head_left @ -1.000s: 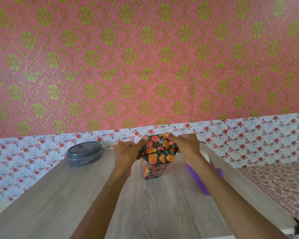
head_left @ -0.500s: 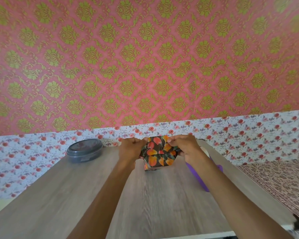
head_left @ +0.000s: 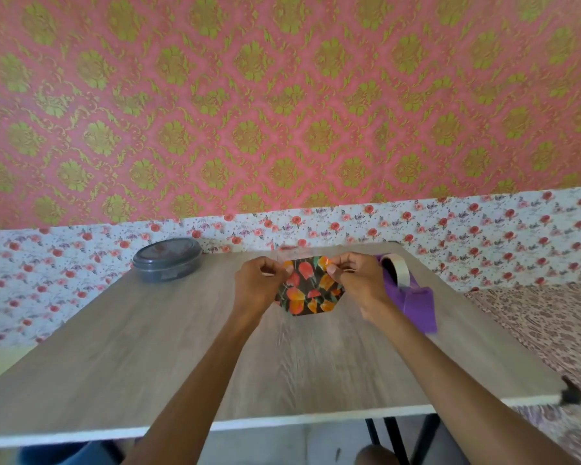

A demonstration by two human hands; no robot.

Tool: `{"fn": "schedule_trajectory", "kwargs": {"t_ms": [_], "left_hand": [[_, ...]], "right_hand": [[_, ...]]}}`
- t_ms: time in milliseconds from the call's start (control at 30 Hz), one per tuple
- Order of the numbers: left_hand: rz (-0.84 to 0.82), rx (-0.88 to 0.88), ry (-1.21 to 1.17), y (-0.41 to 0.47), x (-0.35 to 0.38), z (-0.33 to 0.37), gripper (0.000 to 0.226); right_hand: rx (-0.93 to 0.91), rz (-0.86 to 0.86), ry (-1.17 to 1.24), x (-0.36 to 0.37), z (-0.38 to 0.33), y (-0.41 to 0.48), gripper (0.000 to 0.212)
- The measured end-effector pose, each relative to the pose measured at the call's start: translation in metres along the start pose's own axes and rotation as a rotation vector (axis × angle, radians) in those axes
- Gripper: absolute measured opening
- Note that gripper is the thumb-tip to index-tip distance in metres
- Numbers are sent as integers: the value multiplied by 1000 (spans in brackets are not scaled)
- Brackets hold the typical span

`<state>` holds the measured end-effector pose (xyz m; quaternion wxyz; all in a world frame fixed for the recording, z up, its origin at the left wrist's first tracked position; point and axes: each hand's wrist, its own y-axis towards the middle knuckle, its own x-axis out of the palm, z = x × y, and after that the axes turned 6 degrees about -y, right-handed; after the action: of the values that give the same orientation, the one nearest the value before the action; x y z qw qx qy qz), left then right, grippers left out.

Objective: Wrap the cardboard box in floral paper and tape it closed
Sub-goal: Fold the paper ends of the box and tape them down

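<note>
- At the far middle of the surface (head_left: pixel 148 347), my left grip (head_left: pixel 259 283) and my right grip (head_left: pixel 356 280) are each pinched small, thumb against curled fingers, on the top edge of the floral paper (head_left: pixel 301 271).
- The pinches sit at the two upper corners of the box (head_left: pixel 311 297), which stands on the surface between my grips. Its papered face is turned toward me and no bare cardboard shows.
- What I hold looks like the ends of the top flaps. The spot is glossy and blurred, so I cannot tell whether a clear strip of tape is in there too.
- To do this fold well, I judge both sides should come in evenly, get creased hard along the box's edge, and be pressed flat before any tape goes on.
- One grip must pin the fold while the other fetches tape. The purple tape dispenser (head_left: pixel 413 303) lies just beside my right wrist, so the left should do the pinning.
- The paper looks slick and may spring open, and the box may slide if I push sideways, so I would press downward.
- The grey lidded tub (head_left: pixel 167 263) sits well apart on my left, out of the way.
</note>
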<state>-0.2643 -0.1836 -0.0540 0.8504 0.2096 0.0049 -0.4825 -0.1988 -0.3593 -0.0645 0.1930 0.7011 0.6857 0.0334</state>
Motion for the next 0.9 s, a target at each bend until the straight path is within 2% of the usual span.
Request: {"fn": "schedule_trajectory", "kwargs": {"t_ms": [333, 900], "left_hand": [[-66, -21, 46, -29, 0, -53, 16], [-305, 79, 468, -16, -7, -52, 35]], "right_hand": [[-105, -82, -136, 3, 52, -30, 26], [-446, -232, -492, -10, 66, -15, 31]]}}
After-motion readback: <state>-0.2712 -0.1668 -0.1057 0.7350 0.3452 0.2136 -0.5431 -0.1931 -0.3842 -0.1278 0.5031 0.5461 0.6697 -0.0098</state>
